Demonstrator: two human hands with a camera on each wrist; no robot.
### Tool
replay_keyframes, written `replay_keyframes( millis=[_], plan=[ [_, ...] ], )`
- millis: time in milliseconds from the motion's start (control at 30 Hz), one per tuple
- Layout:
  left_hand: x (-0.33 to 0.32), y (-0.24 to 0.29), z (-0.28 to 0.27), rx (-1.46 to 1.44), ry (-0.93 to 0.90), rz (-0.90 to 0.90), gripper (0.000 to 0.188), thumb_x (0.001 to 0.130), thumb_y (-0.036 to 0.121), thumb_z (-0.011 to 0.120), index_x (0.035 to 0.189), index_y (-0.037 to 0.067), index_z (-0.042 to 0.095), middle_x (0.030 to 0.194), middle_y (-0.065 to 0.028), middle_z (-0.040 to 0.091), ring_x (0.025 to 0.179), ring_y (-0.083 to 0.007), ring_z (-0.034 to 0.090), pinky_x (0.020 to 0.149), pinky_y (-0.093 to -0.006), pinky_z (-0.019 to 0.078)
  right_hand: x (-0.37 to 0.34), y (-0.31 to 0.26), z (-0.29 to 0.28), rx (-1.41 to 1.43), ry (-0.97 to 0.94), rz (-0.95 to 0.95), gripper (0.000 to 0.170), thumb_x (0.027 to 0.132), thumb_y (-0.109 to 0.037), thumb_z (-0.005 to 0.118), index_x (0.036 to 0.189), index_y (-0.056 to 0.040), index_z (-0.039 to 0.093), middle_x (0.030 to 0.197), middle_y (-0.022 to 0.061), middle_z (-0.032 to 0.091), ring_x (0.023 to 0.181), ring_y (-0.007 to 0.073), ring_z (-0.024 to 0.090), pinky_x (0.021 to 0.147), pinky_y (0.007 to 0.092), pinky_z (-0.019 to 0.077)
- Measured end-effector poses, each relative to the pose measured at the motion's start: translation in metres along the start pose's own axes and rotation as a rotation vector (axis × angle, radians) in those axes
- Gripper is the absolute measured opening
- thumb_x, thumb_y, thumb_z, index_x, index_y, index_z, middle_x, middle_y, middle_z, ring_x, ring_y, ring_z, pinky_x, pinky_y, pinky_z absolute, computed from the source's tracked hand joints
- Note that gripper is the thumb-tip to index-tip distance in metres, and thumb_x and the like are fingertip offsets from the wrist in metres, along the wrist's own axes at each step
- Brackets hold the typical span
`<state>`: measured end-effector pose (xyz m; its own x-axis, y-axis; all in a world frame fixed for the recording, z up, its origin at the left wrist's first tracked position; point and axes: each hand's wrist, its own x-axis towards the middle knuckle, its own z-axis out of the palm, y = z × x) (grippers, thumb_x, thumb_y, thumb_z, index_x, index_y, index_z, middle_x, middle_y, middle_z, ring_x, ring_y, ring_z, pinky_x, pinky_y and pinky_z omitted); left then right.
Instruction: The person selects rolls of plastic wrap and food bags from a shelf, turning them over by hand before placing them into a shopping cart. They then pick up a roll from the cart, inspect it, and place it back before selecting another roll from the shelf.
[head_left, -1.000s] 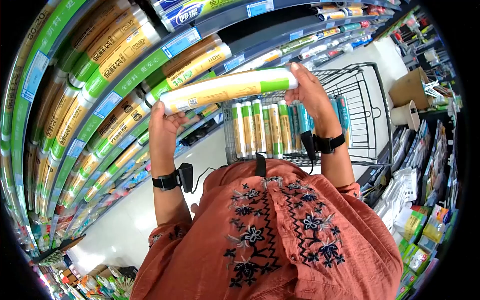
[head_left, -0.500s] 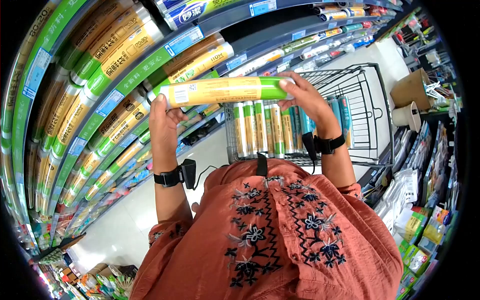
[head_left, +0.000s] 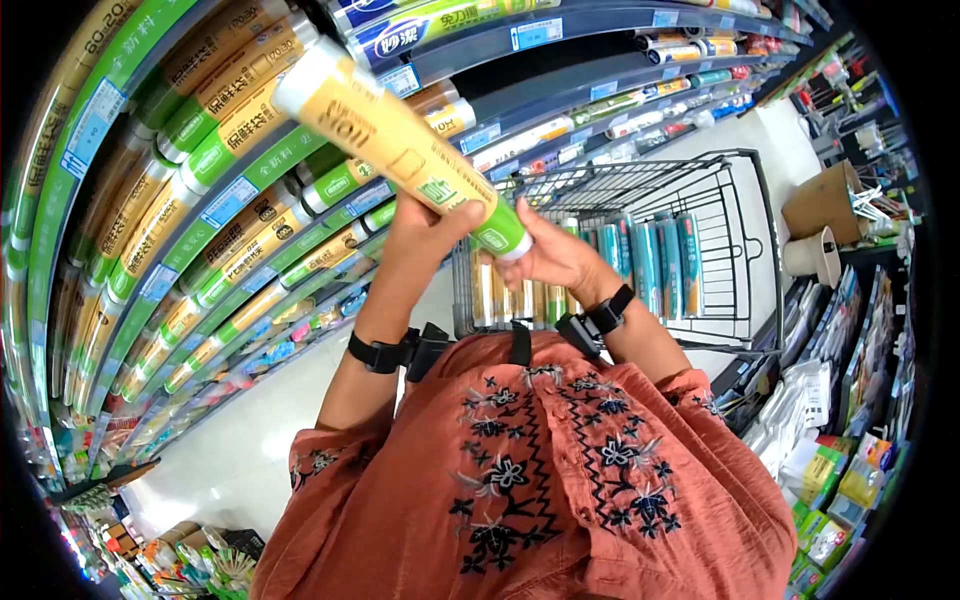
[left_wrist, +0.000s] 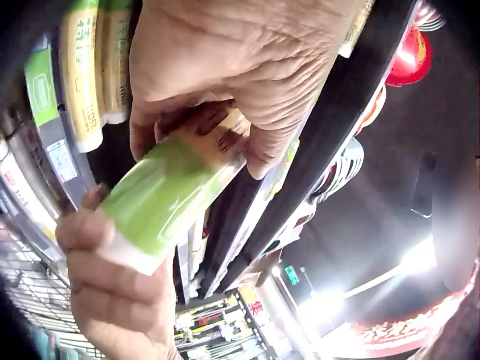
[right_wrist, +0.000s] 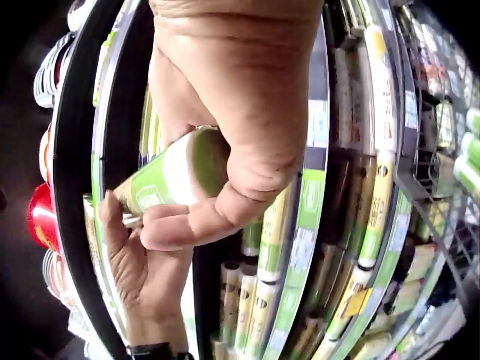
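Note:
In the head view a long roll in yellow and green wrap (head_left: pixel 385 135) is tilted, its far white end up by the shelf and its green end close to the person. The left hand (head_left: pixel 422 238) grips it just above the green end, thumb lying across the wrap. At the near end, the right hand (head_left: pixel 560 258) holds the white-tipped rim. From the right wrist, that hand's curled fingers (right_wrist: pixel 195 225) wrap round the green and white end (right_wrist: pixel 184 172). The left wrist view shows the left thumb and fingers on opposite sides of the green section (left_wrist: pixel 161 195).
Curved shelves full of similar rolls (head_left: pixel 225 135) rise at the left and front. A wire shopping cart (head_left: pixel 766 250) stands ahead, holding upright teal rolls (head_left: pixel 648 265) and yellow-green ones partly hidden behind the right hand. Packaged goods (head_left: pixel 830 470) line the right side.
The roll was held crosswise with one hand at each end. It has swung to a steep tilt, and both hands have come together near its green end.

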<state>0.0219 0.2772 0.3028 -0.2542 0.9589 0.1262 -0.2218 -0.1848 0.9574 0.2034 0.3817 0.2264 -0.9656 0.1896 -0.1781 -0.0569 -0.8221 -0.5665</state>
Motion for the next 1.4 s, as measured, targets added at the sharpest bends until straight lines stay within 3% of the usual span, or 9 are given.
replay_keyframes(
  millis=[133, 300, 400, 600, 800, 900, 1000, 1133, 1400],
  plan=[
    [0.004, -0.008, 0.003, -0.026, 0.004, -0.046, 0.054, 0.090, 0.013, 0.072, 0.134, 0.001, 0.043, 0.124, -0.0132, 0.061, 0.114, -0.0212, 0.060, 0.099, -0.0352, 0.0495, 0.006, 0.004, 0.010, 0.064, -0.103, 0.028, 0.063, 0.101, -0.061, 0.034, 0.141, -0.0137, 0.044, 0.113, 0.0248, 0.064, 0.083, 0.0285, 0.070, 0.078, 0.0439, 0.0605],
    [0.010, -0.010, -0.008, 0.016, 0.016, -0.050, 0.055, 0.089, 0.013, 0.069, 0.136, 0.003, 0.042, 0.115, -0.0096, 0.061, 0.103, -0.0186, 0.062, 0.091, -0.0332, 0.0517, 0.001, -0.010, 0.027, -0.384, 0.041, 0.137, 0.070, 0.102, -0.057, 0.041, 0.139, 0.0026, 0.044, 0.120, 0.0258, 0.062, 0.094, 0.0324, 0.069, 0.080, 0.0429, 0.0599],
    [0.009, 0.006, -0.019, 0.166, -0.024, -0.139, 0.073, 0.086, 0.018, 0.073, 0.147, 0.002, 0.035, 0.121, -0.0090, 0.059, 0.105, -0.0160, 0.060, 0.092, -0.0308, 0.0505, -0.003, -0.037, 0.023, -0.766, 0.214, -0.023, 0.073, 0.099, -0.058, 0.048, 0.140, 0.0025, 0.043, 0.123, 0.0258, 0.060, 0.101, 0.0323, 0.068, 0.083, 0.0421, 0.0590],
    [0.008, 0.028, -0.038, 0.427, -0.237, -0.205, 0.086, 0.081, 0.029, 0.075, 0.150, 0.001, 0.033, 0.133, -0.0141, 0.054, 0.118, -0.0196, 0.055, 0.100, -0.0329, 0.0452, -0.021, -0.116, 0.047, -0.657, 0.411, -0.607, 0.087, 0.092, -0.051, 0.064, 0.149, 0.0036, 0.028, 0.132, 0.0283, 0.053, 0.113, 0.0335, 0.063, 0.091, 0.0440, 0.0566],
    [0.005, 0.021, -0.048, 0.504, -0.360, -0.290, 0.092, 0.079, 0.030, 0.076, 0.153, 0.002, 0.030, 0.137, -0.0137, 0.052, 0.122, -0.0201, 0.053, 0.103, -0.0298, 0.0404, -0.012, -0.124, 0.052, -0.755, 0.356, -0.628, 0.085, 0.092, -0.050, 0.064, 0.149, 0.0027, 0.031, 0.138, 0.0246, 0.049, 0.116, 0.0344, 0.062, 0.094, 0.0425, 0.0549],
    [0.003, 0.024, -0.048, 0.547, -0.402, -0.314, 0.088, 0.081, 0.033, 0.076, 0.153, 0.006, 0.033, 0.139, -0.0155, 0.052, 0.125, -0.0233, 0.053, 0.104, -0.0306, 0.0406, -0.004, -0.118, 0.045, -0.758, 0.463, -0.558, 0.066, 0.095, -0.037, 0.063, 0.144, 0.0007, 0.041, 0.125, 0.0182, 0.059, 0.105, 0.0245, 0.065, 0.082, 0.0351, 0.0579],
    [-0.005, 0.017, -0.060, 0.700, -0.295, -0.175, 0.083, 0.084, 0.036, 0.075, 0.151, 0.006, 0.036, 0.141, -0.0178, 0.052, 0.127, -0.0269, 0.053, 0.104, -0.0337, 0.0421, 0.006, -0.109, 0.035, -0.713, 0.575, -0.596, 0.057, 0.096, -0.032, 0.064, 0.137, 0.0040, 0.047, 0.115, 0.0168, 0.063, 0.098, 0.0220, 0.067, 0.075, 0.0315, 0.0602],
    [-0.025, 0.002, -0.100, 0.731, 0.134, -0.160, 0.074, 0.088, 0.037, 0.071, 0.147, 0.002, 0.041, 0.141, -0.0240, 0.050, 0.129, -0.0308, 0.052, 0.102, -0.0415, 0.0452, 0.006, -0.100, 0.025, -0.617, 0.684, -0.641, 0.062, 0.095, -0.033, 0.065, 0.134, 0.0087, 0.043, 0.113, 0.0188, 0.062, 0.096, 0.0239, 0.068, 0.076, 0.0351, 0.0627],
    [-0.062, -0.030, -0.119, 0.079, 0.439, -0.270, 0.051, 0.100, 0.027, 0.058, 0.138, -0.003, 0.045, 0.118, -0.0157, 0.061, 0.105, -0.0275, 0.066, 0.083, -0.0369, 0.0575, 0.021, -0.087, -0.004, -0.392, 0.585, -0.630, 0.050, 0.096, -0.036, 0.065, 0.122, 0.0018, 0.045, 0.109, 0.0155, 0.062, 0.101, 0.0275, 0.068, 0.086, 0.0448, 0.0601]
  ],
)
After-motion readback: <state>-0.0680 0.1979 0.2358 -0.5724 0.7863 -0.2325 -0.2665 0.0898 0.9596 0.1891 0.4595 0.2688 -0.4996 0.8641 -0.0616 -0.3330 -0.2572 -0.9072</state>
